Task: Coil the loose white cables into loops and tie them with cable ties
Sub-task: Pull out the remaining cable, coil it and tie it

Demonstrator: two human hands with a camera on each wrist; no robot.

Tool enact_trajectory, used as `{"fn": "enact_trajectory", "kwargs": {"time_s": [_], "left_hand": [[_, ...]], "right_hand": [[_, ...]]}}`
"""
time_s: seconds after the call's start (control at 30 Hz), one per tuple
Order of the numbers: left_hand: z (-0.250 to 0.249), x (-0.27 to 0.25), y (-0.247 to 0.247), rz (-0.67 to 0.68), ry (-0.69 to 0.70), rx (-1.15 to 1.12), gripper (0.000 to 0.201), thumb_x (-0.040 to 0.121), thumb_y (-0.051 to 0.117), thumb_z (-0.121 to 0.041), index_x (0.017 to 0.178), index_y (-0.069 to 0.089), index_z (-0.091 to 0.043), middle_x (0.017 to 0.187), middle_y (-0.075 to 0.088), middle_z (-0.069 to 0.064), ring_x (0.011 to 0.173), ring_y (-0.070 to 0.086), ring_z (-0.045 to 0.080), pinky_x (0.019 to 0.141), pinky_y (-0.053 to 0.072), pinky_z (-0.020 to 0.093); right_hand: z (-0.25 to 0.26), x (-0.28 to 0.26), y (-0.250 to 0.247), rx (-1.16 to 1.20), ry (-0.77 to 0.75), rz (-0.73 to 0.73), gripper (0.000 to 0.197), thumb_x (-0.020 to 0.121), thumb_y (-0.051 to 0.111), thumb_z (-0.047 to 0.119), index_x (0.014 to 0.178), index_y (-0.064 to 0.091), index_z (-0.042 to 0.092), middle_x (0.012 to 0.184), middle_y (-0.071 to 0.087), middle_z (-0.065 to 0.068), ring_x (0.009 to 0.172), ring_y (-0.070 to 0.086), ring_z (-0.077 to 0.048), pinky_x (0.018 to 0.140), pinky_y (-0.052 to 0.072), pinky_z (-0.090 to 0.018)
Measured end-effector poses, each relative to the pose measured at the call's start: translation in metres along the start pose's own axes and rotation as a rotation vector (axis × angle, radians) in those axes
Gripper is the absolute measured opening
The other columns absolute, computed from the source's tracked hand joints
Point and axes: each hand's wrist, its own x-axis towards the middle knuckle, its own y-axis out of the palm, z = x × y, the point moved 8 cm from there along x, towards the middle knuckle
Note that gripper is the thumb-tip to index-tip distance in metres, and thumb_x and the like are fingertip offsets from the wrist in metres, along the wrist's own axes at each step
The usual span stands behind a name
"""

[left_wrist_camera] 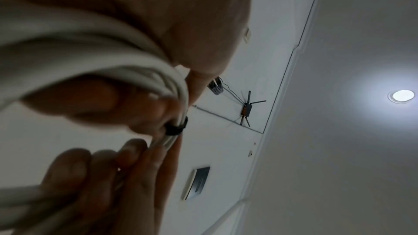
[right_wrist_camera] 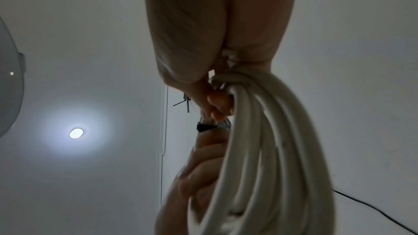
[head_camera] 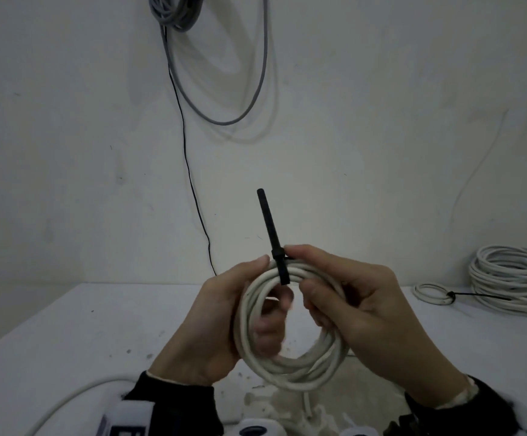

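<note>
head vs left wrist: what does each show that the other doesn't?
Head only: the black cable tie's tail sticking up, two tied white cable coils on the white table, grey cables hanging on the wall.
Left wrist only: a ceiling light and a wall-mounted router with antennas.
Both: left hand and right hand gripping the white cable coil.

A bare utility or storage room: plain white walls (head_camera: 381,121), grey cable bundles (head_camera: 174,14) hung up, a wall-mounted router (left_wrist_camera: 247,109), tied coils (head_camera: 507,278) on a scuffed surface (head_camera: 83,325).
</note>
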Motion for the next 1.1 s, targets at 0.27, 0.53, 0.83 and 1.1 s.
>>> {"fn": "enact_trajectory", "kwargs": {"time_s": [0.27, 0.53, 0.83, 1.1], "left_hand": [[-0.004, -0.003, 0.001, -0.123, 0.097, 0.203, 0.033, 0.061, 0.05, -0.037, 0.038, 0.04, -0.016, 0.036, 0.021, -0.005, 0.029, 0.015, 0.006, 0.04, 0.008, 0.016], [-0.008, -0.005, -0.005, -0.202, 0.121, 0.422, 0.042, 0.081, 0.043, -0.027, 0.04, 0.037, -0.017, 0.04, 0.022, -0.003, 0.036, 0.014, 0.01, 0.039, 0.014, 0.016], [0.005, -0.004, -0.003, -0.24, 0.041, 0.219, 0.05, 0.087, 0.035, -0.026, 0.04, 0.043, -0.012, 0.037, 0.026, -0.002, 0.03, 0.017, 0.007, 0.036, 0.014, 0.012], [-0.01, -0.009, -0.004, -0.224, 0.131, 0.185, 0.044, 0.08, 0.033, -0.021, 0.038, 0.041, -0.01, 0.033, 0.025, -0.004, 0.027, 0.018, 0.006, 0.035, 0.012, 0.011]], "right_hand": [[-0.001, 0.001, -0.003, 0.025, -0.028, -0.069, 0.024, 0.07, 0.069, 0.028, 0.094, 0.076, 0.025, 0.091, 0.069, 0.004, 0.083, 0.066, -0.013, 0.068, 0.053, -0.019], [-0.003, -0.003, 0.01, -0.033, 0.076, 0.038, 0.015, 0.079, 0.068, 0.017, 0.09, 0.077, 0.022, 0.072, 0.058, 0.003, 0.05, 0.051, -0.021, 0.046, 0.049, -0.022], [-0.001, -0.002, 0.006, -0.091, 0.078, 0.021, 0.024, 0.072, 0.071, 0.02, 0.096, 0.077, 0.019, 0.071, 0.055, 0.005, 0.049, 0.048, -0.002, 0.048, 0.037, -0.013], [-0.009, -0.002, 0.005, 0.239, 0.222, 0.023, 0.018, 0.07, 0.076, 0.011, 0.088, 0.074, 0.009, 0.082, 0.072, -0.012, 0.06, 0.067, -0.024, 0.06, 0.058, -0.034]]}}
